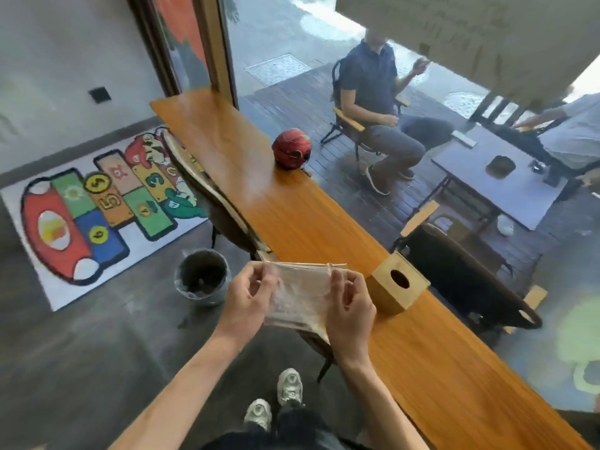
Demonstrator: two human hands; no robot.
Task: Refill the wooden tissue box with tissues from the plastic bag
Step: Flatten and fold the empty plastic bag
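I hold a clear plastic bag of tissues (pixel 300 295) in the air between both hands, just left of the wooden counter's near edge. My left hand (pixel 248 298) pinches the bag's left side and my right hand (pixel 349 306) pinches its right side near the top. The wooden tissue box (pixel 397 289) lies on the long wooden counter (pixel 292 209) just right of my right hand, its round hole facing up toward me. The bag looks translucent and a pale stack of tissues shows through it.
A red ball-shaped object (pixel 291 149) sits farther along the counter by the window. A lined waste bin (pixel 202 277) stands on the floor left of my hands. A chair back (pixel 207 186) leans against the counter's left edge. People sit outside behind the glass.
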